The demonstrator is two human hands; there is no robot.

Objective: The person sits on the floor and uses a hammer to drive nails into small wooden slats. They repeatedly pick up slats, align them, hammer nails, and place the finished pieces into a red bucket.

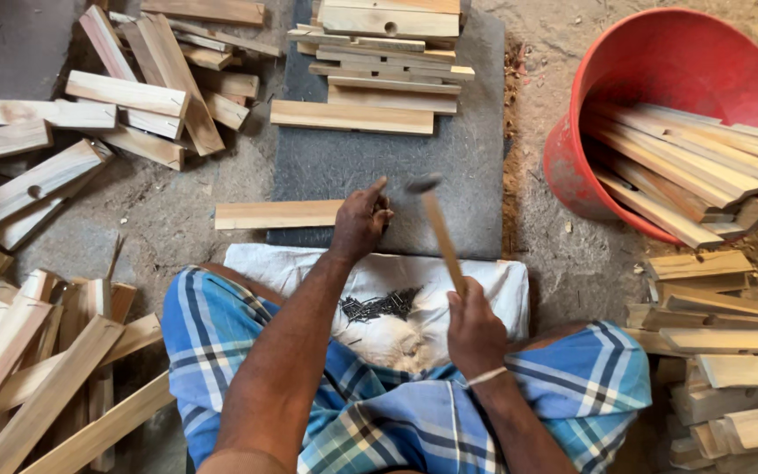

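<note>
Right hand [474, 331] grips wooden-handled hammer [436, 224]; left hand [360, 219] pins flat slat [279, 214].

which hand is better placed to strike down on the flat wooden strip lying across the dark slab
Right. The right hand grips the wooden-handled hammer, head raised beside the flat wooden strip. The left hand rests on the strip's end.
</note>
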